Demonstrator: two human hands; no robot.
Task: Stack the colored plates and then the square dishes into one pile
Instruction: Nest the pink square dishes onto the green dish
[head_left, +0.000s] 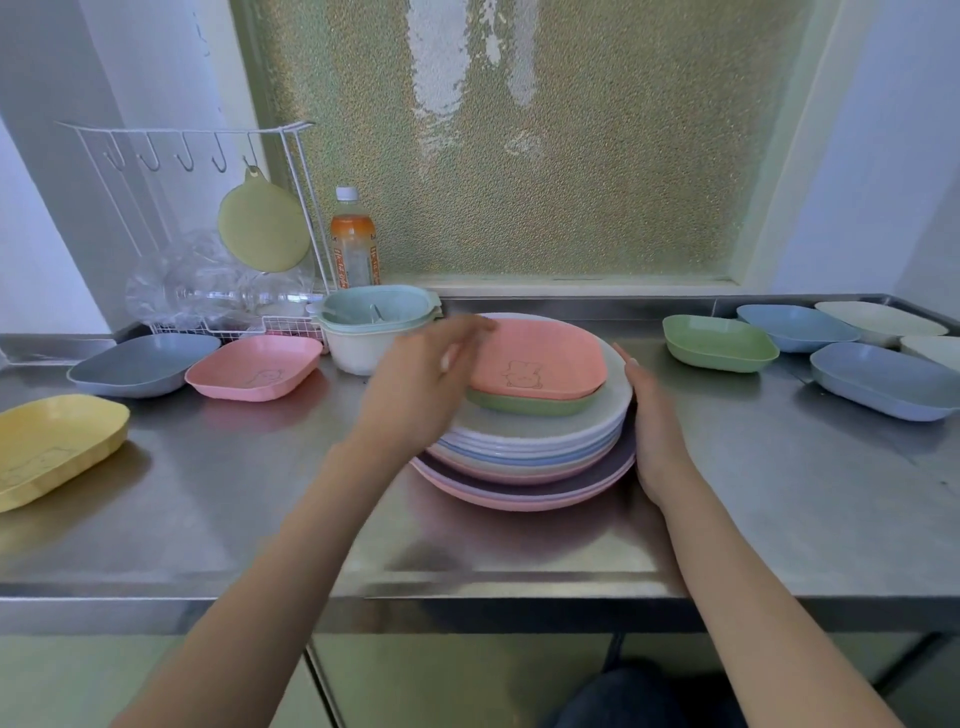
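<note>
The blurred left hand (421, 384), its grip unclear, touched the pink dish (540, 358) while the open right hand (655, 426) steadied the plate stack (524, 452).

Soft daylight comes through the frosted window (519, 140) behind the table, with two bright washed-out patches high in the pane. The room is evenly lit, rather cool, nothing harsh. The steel table (208, 493) throws back dull, smeared reflections: a pink glow under the pink dish (254, 368) and a pale sheen in front of the plate stack (524, 457). Shadows are faint and soft-edged, lying toward the near side of the dishes. The left hand (421, 389) is smeared by motion blur at the fingers; the right hand (657, 431) is sharper. The wide lens bends the table edge and the walls at the sides, and detail softens toward the corners.
</note>
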